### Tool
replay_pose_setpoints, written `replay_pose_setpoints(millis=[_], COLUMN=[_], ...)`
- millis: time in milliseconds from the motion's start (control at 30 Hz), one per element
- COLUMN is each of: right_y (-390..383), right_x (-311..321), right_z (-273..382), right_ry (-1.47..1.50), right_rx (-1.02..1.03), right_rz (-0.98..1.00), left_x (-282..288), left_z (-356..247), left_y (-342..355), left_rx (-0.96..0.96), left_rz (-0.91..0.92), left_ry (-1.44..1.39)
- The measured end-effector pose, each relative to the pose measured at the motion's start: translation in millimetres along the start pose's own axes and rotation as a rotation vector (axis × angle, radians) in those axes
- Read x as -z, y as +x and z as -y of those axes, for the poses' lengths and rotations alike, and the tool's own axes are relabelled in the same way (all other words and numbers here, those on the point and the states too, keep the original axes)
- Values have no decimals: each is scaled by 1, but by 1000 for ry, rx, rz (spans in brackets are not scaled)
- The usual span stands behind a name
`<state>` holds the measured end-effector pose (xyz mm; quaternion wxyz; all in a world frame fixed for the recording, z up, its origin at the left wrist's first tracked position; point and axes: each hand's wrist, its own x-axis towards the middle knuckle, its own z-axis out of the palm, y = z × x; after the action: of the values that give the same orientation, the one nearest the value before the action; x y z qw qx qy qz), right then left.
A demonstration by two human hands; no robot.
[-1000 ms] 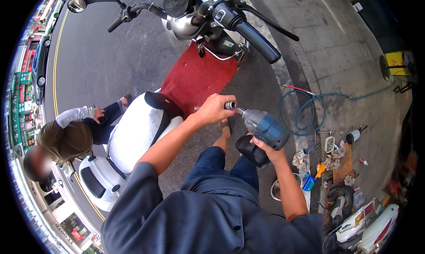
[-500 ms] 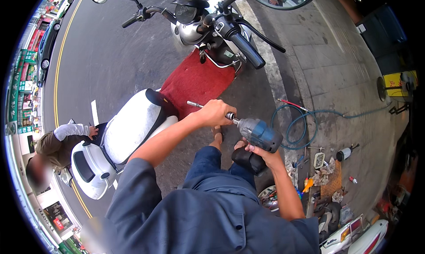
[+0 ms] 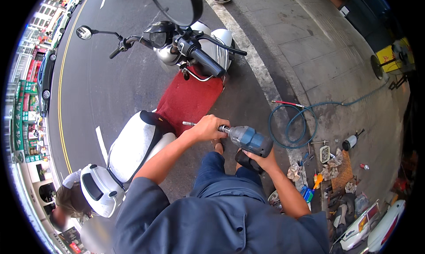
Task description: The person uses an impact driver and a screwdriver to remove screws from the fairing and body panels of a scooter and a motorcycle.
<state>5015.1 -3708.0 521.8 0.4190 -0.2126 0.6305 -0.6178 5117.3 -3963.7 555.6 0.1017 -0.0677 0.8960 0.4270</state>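
Observation:
In front of me, my right hand (image 3: 262, 159) is wrapped round the handle of a blue and grey cordless impact wrench (image 3: 250, 140). The wrench lies nearly level, its nose pointing left. My left hand (image 3: 208, 128) closes round the metal extension bar (image 3: 189, 123) at the nose, and the bar's thin end sticks out past my fingers. That end hangs over the edge of the red floor mat (image 3: 192, 99) of a white scooter (image 3: 133, 141), apparently not touching it. My right fingers are partly hidden behind the wrench.
A blue-green air hose (image 3: 287, 117) lies coiled on the ground at right. Below it are scattered tools, rags, a bottle (image 3: 307, 193) and a rusty board (image 3: 341, 170). Another person (image 3: 71, 198) is beyond the scooter's tail; a fan (image 3: 376, 67) stands far right.
My view has shifted, so the scooter's handlebar sits further left and its seat lower. Both hands still hold the wrench and bar, now slightly lower and further left in view.

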Motion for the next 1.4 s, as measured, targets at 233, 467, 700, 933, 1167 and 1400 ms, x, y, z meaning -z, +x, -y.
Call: replay_pose_setpoints(millis=[233, 467, 700, 933, 1167, 1400], right_y=[3, 16, 57, 101, 103, 113], right_x=[28, 13, -34, -65, -63, -28], right_z=[5, -41, -113, -113, -150, -144], right_ry=[334, 539, 871, 948, 997, 1000], right_rx=[-263, -292, -304, -217, -299, -401], right_rz=[153, 41, -334, -479, -521, -401], left_x=[7, -16, -43, -43, -48, -51], left_z=[-20, 21, 86, 136, 140, 143], left_y=[28, 79, 159, 191, 199, 207], left_rx=[-110, -169, -251, -271, -289, -208], left_rz=[116, 184, 345, 492, 530, 460], left_ry=[312, 399, 560, 632, 638, 593])
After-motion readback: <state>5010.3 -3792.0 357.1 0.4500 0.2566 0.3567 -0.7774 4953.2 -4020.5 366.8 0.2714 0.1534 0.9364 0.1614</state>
